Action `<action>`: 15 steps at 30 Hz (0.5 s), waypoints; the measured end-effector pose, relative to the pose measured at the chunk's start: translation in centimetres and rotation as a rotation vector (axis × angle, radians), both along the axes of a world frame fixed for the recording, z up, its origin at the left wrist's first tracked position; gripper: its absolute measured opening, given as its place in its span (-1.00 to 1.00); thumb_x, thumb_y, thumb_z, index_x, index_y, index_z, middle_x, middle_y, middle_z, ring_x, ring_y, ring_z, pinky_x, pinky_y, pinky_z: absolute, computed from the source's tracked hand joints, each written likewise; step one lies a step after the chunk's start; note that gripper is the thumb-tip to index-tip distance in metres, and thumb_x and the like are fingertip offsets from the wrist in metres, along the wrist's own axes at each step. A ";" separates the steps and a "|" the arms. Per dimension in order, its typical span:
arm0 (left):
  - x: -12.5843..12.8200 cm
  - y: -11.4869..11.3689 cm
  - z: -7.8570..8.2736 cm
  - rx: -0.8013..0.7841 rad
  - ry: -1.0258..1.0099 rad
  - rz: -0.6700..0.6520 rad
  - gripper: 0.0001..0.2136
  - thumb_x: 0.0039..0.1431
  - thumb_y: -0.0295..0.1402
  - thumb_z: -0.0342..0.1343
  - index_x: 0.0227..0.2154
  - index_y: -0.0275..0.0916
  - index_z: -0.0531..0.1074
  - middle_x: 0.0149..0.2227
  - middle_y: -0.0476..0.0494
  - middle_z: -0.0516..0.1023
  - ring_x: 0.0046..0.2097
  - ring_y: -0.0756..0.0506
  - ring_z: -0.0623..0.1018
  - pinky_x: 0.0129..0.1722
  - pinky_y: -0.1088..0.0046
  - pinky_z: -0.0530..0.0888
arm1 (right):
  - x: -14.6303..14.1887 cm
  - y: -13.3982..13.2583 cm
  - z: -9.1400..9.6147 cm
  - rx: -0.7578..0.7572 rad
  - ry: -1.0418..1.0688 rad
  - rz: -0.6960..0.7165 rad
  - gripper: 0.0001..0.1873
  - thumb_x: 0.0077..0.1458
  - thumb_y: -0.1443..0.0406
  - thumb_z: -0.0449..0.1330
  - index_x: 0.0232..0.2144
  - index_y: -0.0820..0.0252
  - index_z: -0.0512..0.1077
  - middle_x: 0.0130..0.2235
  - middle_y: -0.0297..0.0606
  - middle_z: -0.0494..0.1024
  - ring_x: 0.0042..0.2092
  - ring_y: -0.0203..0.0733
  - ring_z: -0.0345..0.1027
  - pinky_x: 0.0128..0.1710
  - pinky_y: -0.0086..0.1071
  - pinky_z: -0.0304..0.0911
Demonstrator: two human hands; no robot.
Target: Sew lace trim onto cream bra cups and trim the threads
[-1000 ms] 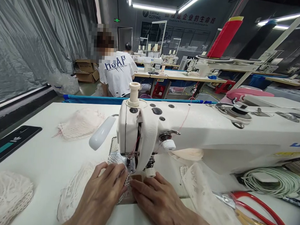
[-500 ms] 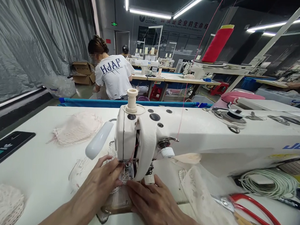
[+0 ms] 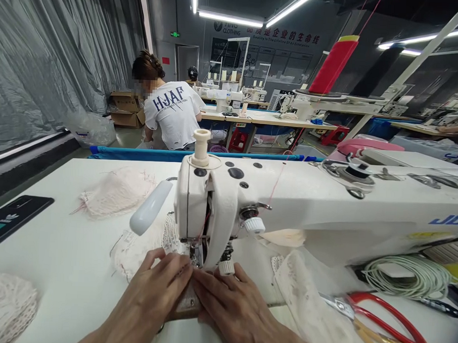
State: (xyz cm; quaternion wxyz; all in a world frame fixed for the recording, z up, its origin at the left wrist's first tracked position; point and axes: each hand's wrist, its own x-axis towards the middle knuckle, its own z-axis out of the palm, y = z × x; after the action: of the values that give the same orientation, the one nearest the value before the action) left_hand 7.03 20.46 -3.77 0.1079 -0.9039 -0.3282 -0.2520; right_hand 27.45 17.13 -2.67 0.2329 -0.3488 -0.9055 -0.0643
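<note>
A white sewing machine [image 3: 288,199] stands across the white table [image 3: 58,265]. My left hand [image 3: 155,294] and my right hand [image 3: 231,303] lie side by side just in front of the needle and presser foot [image 3: 195,253], fingers flat, pressing a small piece of white lace. Most of that piece is hidden under my fingers; more white lace [image 3: 142,246] spreads out to the left behind the needle. Red thread runs from the red cone [image 3: 332,65] down to the machine head.
A pinkish lace pile [image 3: 116,192] lies at the far left, another lace pile [image 3: 3,303] at the near left corner. A dark phone [image 3: 10,217] rests at the left edge. Red-handled scissors [image 3: 382,320] and a coiled cord [image 3: 406,278] lie right. A person in a white shirt [image 3: 171,113] sits behind.
The lace has fed backwards and leftwards past the needle, more of it now bunched behind the foot. Both hands stayed at the foot, shifting slightly with the fabric.
</note>
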 end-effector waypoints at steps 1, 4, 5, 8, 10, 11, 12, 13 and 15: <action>0.1 -0.2 -0.3 -0.016 -0.023 -0.015 -0.75 0.31 -0.46 -0.19 -0.18 -0.20 0.40 -0.19 -0.12 0.54 -0.17 -0.07 0.49 -0.09 0.30 0.24 | 0.0 0.0 0.0 0.002 0.003 0.006 -0.77 0.26 0.24 0.05 -0.14 0.26 0.39 -0.06 -0.19 0.48 -0.20 -0.18 0.29 -0.27 -0.25 0.20; 0.2 -0.6 -0.7 -0.055 -0.057 -0.026 -0.76 0.32 -0.49 -0.18 -0.15 -0.21 0.39 -0.17 -0.09 0.54 -0.16 -0.05 0.48 -0.05 0.29 0.21 | 0.0 -0.1 0.1 -0.001 0.009 0.033 -0.75 0.26 0.25 0.05 -0.11 0.28 0.38 -0.07 -0.20 0.48 -0.17 -0.17 0.29 -0.27 -0.25 0.19; 0.2 -0.7 -0.7 -0.066 -0.054 -0.020 -0.76 0.32 -0.50 -0.18 -0.14 -0.21 0.38 -0.16 -0.09 0.53 -0.15 -0.05 0.48 -0.04 0.29 0.21 | 0.0 -0.1 0.1 -0.004 0.011 0.039 -0.75 0.26 0.25 0.05 -0.10 0.29 0.37 -0.07 -0.20 0.48 -0.16 -0.17 0.29 -0.27 -0.24 0.19; 0.2 -0.9 -0.1 -0.080 -0.067 -0.007 -0.73 0.33 -0.52 -0.21 -0.15 -0.21 0.39 -0.19 -0.06 0.54 -0.19 -0.03 0.50 -0.05 0.30 0.21 | 0.0 -0.1 0.2 -0.011 0.009 0.035 -0.75 0.26 0.25 0.04 -0.11 0.29 0.37 -0.06 -0.20 0.48 -0.15 -0.16 0.28 -0.28 -0.24 0.18; 0.3 -0.9 0.3 -0.078 -0.071 -0.015 -0.74 0.35 -0.49 -0.21 -0.17 -0.20 0.39 -0.20 -0.05 0.55 -0.20 -0.02 0.50 -0.06 0.30 0.21 | 0.0 -0.1 0.3 -0.015 -0.002 0.025 -0.75 0.27 0.25 0.03 -0.11 0.28 0.38 -0.07 -0.18 0.48 -0.16 -0.17 0.28 -0.28 -0.25 0.18; 0.3 -0.9 0.4 -0.067 -0.083 -0.019 -0.75 0.35 -0.47 -0.21 -0.18 -0.21 0.39 -0.20 -0.05 0.55 -0.20 -0.01 0.50 -0.06 0.30 0.21 | 0.0 -0.2 0.3 -0.016 -0.007 0.025 -0.75 0.27 0.25 0.03 -0.11 0.28 0.38 -0.07 -0.18 0.48 -0.17 -0.17 0.28 -0.28 -0.25 0.18; 0.4 -0.9 0.5 -0.056 -0.093 -0.024 -0.75 0.36 -0.45 -0.21 -0.17 -0.22 0.39 -0.19 -0.06 0.55 -0.20 -0.01 0.50 -0.06 0.30 0.20 | 0.0 -0.2 0.4 -0.020 -0.011 0.026 -0.75 0.27 0.24 0.02 -0.11 0.28 0.38 -0.07 -0.17 0.48 -0.17 -0.16 0.28 -0.28 -0.25 0.18; 0.4 -0.8 0.5 -0.044 -0.106 -0.030 -0.75 0.37 -0.45 -0.22 -0.17 -0.24 0.39 -0.19 -0.08 0.55 -0.20 0.00 0.50 -0.06 0.30 0.20 | 0.0 -0.2 0.4 -0.024 -0.012 0.028 -0.75 0.28 0.24 0.02 -0.11 0.27 0.37 -0.07 -0.17 0.48 -0.17 -0.16 0.28 -0.28 -0.25 0.18; 0.5 -0.8 0.5 -0.035 -0.122 -0.038 -0.72 0.38 -0.46 -0.26 -0.18 -0.27 0.38 -0.21 -0.09 0.55 -0.22 0.00 0.51 -0.07 0.29 0.19 | 0.0 -0.2 0.5 -0.029 -0.013 0.036 -0.74 0.28 0.24 0.02 -0.09 0.27 0.36 -0.07 -0.17 0.48 -0.17 -0.17 0.28 -0.27 -0.26 0.19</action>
State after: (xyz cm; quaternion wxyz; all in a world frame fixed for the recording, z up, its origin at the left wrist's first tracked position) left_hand 7.50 19.67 -3.30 0.0670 -0.8948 -0.3213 -0.3027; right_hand 27.44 16.89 -2.14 0.2229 -0.3356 -0.9140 -0.0492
